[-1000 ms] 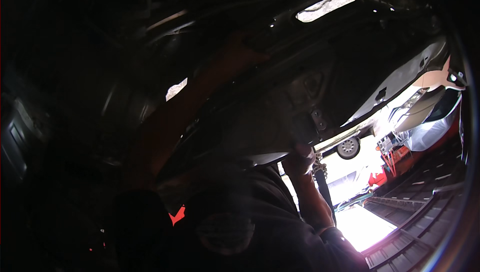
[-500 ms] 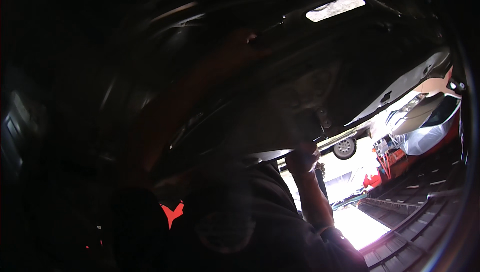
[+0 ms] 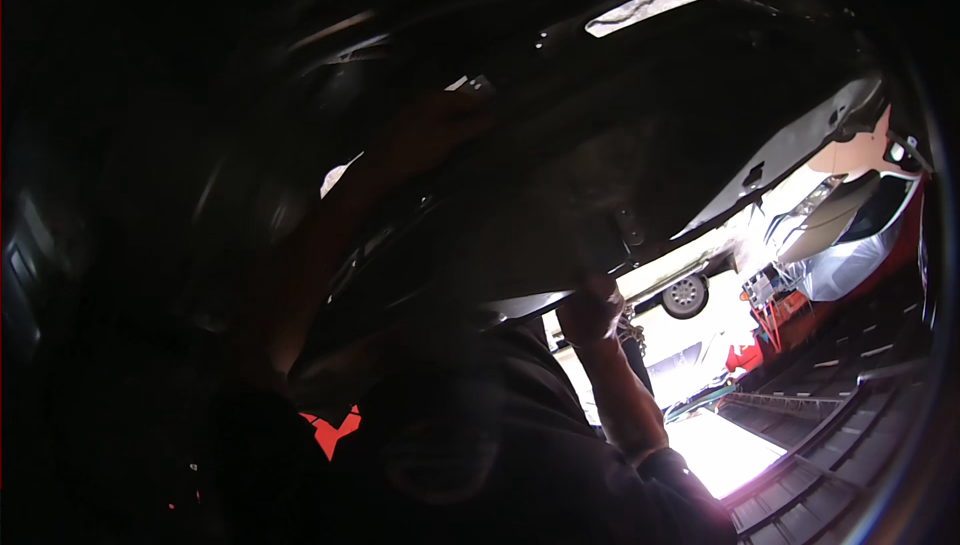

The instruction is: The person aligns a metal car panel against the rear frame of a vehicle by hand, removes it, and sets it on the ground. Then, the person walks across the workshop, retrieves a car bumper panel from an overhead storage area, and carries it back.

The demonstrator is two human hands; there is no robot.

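Panel [image 3: 540, 205]: dark, smooth, sheet-like, spanning the middle overhead; its long pale rim, bowed by the lens, slants up to the right, pierced by small dark holes.
Shirt [image 3: 560, 435]: dark cloth, below the panel.
Ribbed surface [image 3: 800, 505]: dark, parallel strips, lower right.
Gap [image 3: 690, 360]: bright, widening under the panel's rim; the roomier side for movement.
Oblong opening [image 3: 645, 10]: round-cornered, light behind, upper right.
Right hand [image 3: 592, 313]: at the panel's lower edge, beside the gap; fingers shaded, grip cannot be told.
Left hand [image 3: 452, 117]: raised in deep shade, close in among dark surfaces; whether open or closed cannot be told.
Wheel [image 3: 685, 296]: round, grey, perforated, beyond the gap.
Plate [image 3: 480, 85]: small, pale, spotted, just beside the left hand; contact unclear.
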